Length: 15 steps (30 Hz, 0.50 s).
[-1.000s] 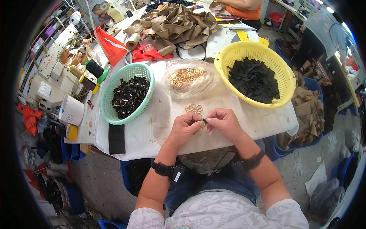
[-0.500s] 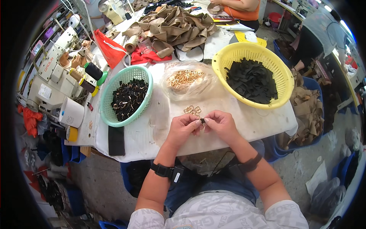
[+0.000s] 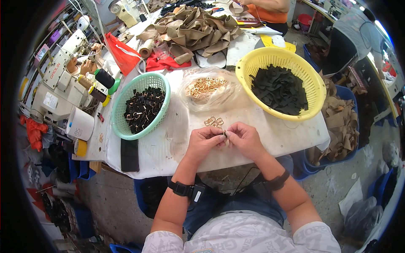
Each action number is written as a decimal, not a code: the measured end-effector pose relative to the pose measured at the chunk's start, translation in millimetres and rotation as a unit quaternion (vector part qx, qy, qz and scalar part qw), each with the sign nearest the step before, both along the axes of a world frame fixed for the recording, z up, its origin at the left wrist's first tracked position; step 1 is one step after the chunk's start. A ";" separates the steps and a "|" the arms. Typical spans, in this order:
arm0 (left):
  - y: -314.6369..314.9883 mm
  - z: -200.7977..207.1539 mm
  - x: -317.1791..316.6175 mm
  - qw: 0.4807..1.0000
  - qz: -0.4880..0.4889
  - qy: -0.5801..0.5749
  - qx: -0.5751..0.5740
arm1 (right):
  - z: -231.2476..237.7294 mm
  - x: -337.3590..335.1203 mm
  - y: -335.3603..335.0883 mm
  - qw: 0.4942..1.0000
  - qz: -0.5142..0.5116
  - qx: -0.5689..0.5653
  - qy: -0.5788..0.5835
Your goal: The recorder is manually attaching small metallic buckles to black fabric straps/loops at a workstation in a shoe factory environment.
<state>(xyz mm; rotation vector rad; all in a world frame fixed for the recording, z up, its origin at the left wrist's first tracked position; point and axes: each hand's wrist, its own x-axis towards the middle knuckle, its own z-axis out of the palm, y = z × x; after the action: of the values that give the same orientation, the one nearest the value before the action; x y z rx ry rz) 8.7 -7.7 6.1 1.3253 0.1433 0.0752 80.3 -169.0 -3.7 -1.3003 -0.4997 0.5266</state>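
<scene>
Close to the table's front edge, my left hand (image 3: 204, 142) and my right hand (image 3: 246, 139) meet with thumbs and forefingers pinched. Between them is a small black webbing strip (image 3: 225, 134), mostly covered by the fingertips; a gold glint shows beside it. Just beyond my fingers lies a little pile of gold metal buckles (image 3: 213, 122). Behind that pile, a clear plastic bag (image 3: 190, 101) holds many more gold buckles. The yellow basket (image 3: 315, 105) at the right is filled with black strips. In the mint green basket (image 3: 119, 128) at the left are black strips with gold buckles on them.
A dark phone (image 3: 129, 155) lies by the green basket. Sewing machines (image 3: 57, 90) and thread spools (image 3: 103, 78) stand along the left. Brown fabric pieces (image 3: 194, 31) are heaped at the back. Another person (image 3: 268, 12) sits beyond them. A blue bin (image 3: 337, 158) stands right of the table.
My fingers have shifted slightly around the black strip, which shows less and looks more upright. At the right edge, another person has leaned further into view.
</scene>
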 end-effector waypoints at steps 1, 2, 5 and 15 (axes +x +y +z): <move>0.9 -0.4 0.0 1.000 -0.006 0.000 0.004 | 0.2 0.0 -0.7 1.000 0.005 -0.007 -0.005; 2.0 -1.3 -0.1 1.000 -0.012 0.000 0.008 | 0.2 0.1 -1.4 1.000 0.011 -0.013 -0.010; 2.9 -0.2 0.9 0.999 -0.029 0.009 0.033 | -0.2 0.1 -2.4 0.999 0.011 -0.040 -0.034; 3.0 -8.3 1.4 1.000 -0.017 -0.006 -0.018 | -10.6 -5.3 9.4 0.993 -0.036 0.019 -0.111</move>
<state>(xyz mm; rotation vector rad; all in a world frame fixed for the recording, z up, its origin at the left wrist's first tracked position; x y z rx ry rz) 10.1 -4.7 -2.2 1.2912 0.1114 0.0511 75.0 -159.6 -14.3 -1.3415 -0.6411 0.3126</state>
